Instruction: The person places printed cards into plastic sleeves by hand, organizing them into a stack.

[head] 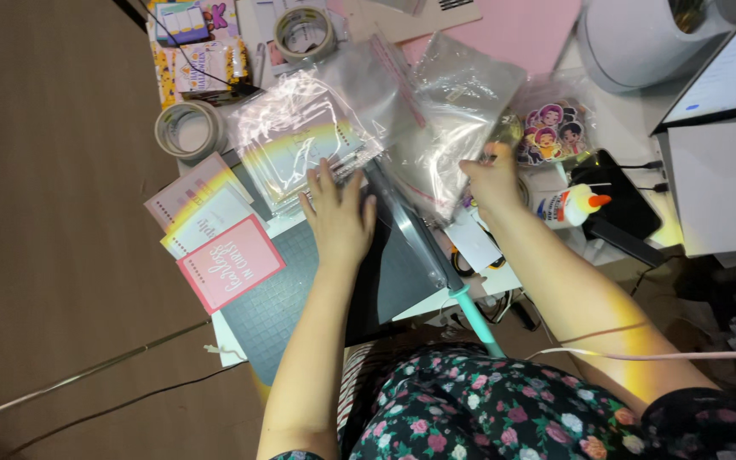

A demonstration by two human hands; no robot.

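Pressing spread left hand (338, 217) on clear sleeves (300, 140), right hand (494, 179) pinching bag (449, 119), tape rolls (189, 129) nearby

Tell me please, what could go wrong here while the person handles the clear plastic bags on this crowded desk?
1. The left hand presses near the paper trimmer; fingers could perhaps slip toward its cutting rail.
2. The right hand pulls a clear bag close to the glue bottle, which might get knocked over.
3. The pink card overhangs the desk edge and may slide off.
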